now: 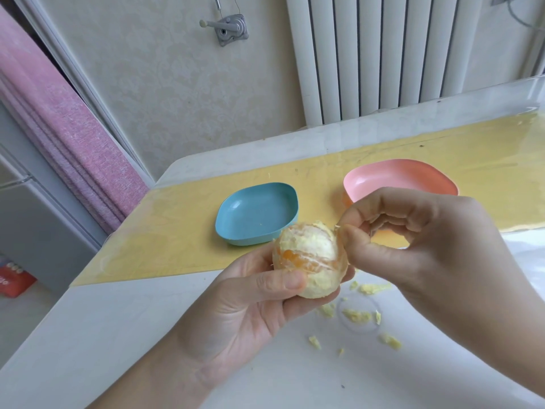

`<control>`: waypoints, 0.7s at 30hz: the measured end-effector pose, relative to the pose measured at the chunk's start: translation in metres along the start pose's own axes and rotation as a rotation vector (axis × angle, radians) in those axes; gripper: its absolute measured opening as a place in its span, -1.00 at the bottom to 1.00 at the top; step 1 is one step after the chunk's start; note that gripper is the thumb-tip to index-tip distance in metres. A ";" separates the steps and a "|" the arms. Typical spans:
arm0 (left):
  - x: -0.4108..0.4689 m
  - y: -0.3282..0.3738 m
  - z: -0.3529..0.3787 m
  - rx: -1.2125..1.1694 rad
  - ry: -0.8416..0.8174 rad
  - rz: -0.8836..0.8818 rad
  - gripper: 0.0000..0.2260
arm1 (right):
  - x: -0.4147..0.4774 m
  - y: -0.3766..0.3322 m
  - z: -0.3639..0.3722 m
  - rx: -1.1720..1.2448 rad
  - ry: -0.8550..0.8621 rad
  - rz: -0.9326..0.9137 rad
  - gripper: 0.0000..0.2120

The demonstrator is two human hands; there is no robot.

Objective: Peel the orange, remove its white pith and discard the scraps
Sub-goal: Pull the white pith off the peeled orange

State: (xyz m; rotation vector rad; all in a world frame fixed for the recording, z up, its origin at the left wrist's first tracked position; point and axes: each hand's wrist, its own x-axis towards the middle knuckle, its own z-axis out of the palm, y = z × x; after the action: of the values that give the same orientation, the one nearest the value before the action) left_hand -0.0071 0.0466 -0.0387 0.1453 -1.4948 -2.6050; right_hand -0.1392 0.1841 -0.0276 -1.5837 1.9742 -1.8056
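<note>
Head: orange (309, 258) upright in left hand (250, 305)

Orange (309, 261): peeled, flesh showing between patches of pith (320, 246), in left hand (253, 302).
Scraps (356, 315): pale bits scattered on table (118, 320).

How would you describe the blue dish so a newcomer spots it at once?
Find the yellow mat across the white table. Two shallow dishes sit on it; the blue dish is the left one, just beyond the peeled orange. Its neighbour, the pink dish, is partly hidden behind the right hand.
</note>
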 end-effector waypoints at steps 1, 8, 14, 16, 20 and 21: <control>0.000 0.000 0.000 -0.004 -0.013 -0.009 -0.58 | 0.001 0.001 0.000 0.030 0.002 0.017 -0.85; 0.000 0.000 -0.006 -0.064 -0.087 -0.029 -0.61 | 0.007 0.007 -0.005 0.089 -0.028 0.084 -0.84; 0.004 0.007 -0.017 -0.153 0.037 0.037 -0.56 | 0.006 0.013 -0.008 -0.165 -0.028 -0.064 -0.74; 0.005 0.007 -0.017 -0.184 0.058 0.038 -0.58 | 0.006 0.015 -0.006 -0.262 -0.016 -0.099 -0.74; 0.006 0.008 -0.016 -0.232 0.089 0.008 -0.53 | 0.004 0.020 -0.001 -0.332 0.012 -0.118 -0.79; 0.006 0.008 -0.015 -0.228 0.087 0.004 -0.53 | 0.003 0.020 0.000 -0.327 0.007 -0.127 -0.82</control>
State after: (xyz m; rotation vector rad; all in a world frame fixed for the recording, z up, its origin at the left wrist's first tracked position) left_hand -0.0103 0.0291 -0.0397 0.2265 -1.1590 -2.7034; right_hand -0.1532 0.1781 -0.0407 -1.8286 2.3185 -1.5900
